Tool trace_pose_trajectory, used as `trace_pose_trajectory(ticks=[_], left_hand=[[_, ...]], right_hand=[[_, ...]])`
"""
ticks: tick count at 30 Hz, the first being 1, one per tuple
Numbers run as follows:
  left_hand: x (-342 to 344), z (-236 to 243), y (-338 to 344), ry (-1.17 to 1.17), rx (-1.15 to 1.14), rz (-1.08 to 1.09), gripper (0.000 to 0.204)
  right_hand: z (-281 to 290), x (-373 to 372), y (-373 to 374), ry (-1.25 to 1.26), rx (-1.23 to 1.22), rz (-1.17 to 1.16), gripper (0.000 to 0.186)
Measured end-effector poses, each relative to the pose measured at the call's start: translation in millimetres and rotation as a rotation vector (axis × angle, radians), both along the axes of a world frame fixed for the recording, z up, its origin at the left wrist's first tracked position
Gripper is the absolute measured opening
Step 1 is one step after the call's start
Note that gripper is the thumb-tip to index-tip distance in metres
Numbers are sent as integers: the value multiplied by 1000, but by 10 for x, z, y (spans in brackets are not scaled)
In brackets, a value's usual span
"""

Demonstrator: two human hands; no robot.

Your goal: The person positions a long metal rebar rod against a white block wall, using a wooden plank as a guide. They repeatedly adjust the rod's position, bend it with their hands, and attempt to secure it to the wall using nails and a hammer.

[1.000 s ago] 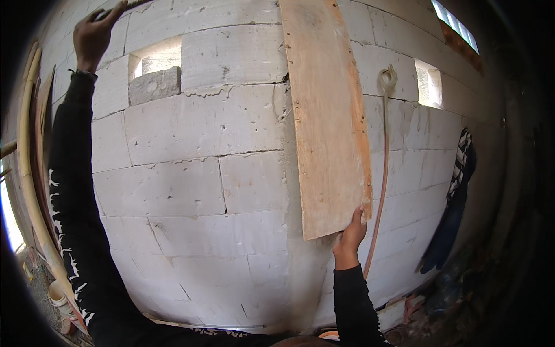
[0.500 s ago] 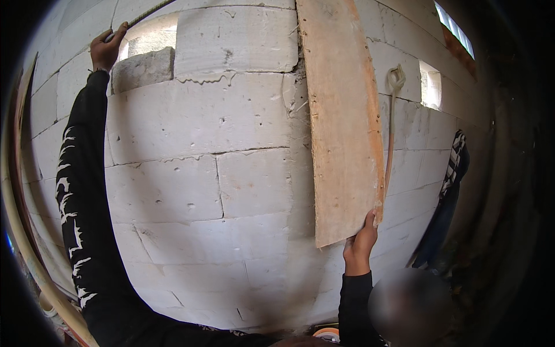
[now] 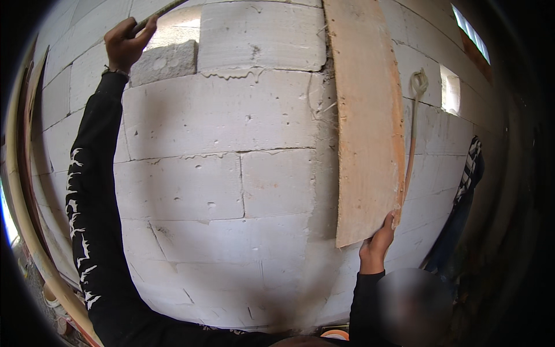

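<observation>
Board (image 3: pixel 370 127) stands nearly upright in front of the block wall (image 3: pixel 225 110), its top running out of view. The right hand (image 3: pixel 377 243) grips its lower right corner. Well apart from it, the left hand (image 3: pixel 128 45) is raised and closed around a dark bar (image 3: pixel 165 13), near a grey stone (image 3: pixel 167 62) in an opening (image 3: pixel 182 28). Just right of the board hangs a looped hose (image 3: pixel 413 127).

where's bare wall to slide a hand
White block wall is bare between the black, white-patterned left sleeve and the tan wooden board, also below it, left of the right grip. Crowded: upper left, where the left grip holds a dark rod beside a rough grey block, and right of the board, near a thin pale hose.
</observation>
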State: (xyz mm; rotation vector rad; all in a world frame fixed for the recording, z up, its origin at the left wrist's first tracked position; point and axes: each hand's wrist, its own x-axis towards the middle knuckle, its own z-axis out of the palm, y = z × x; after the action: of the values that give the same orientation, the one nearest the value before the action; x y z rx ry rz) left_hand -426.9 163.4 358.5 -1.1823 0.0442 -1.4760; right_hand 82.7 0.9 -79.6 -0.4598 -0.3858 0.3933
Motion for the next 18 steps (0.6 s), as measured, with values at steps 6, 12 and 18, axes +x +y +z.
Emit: trace_pose_trajectory(ticks=[6,12,18], left_hand=[[-364,272,561,-145,-283,-181,44],[-798,765,882,-194,-650,-184,49],[-670,518,765,-136,-792,-132,61]], right_hand=[[49,-49,165,21,-19,53,55],[-27,31,206,-34,-8,61,57],[-218,128,510,4,68,79,55]])
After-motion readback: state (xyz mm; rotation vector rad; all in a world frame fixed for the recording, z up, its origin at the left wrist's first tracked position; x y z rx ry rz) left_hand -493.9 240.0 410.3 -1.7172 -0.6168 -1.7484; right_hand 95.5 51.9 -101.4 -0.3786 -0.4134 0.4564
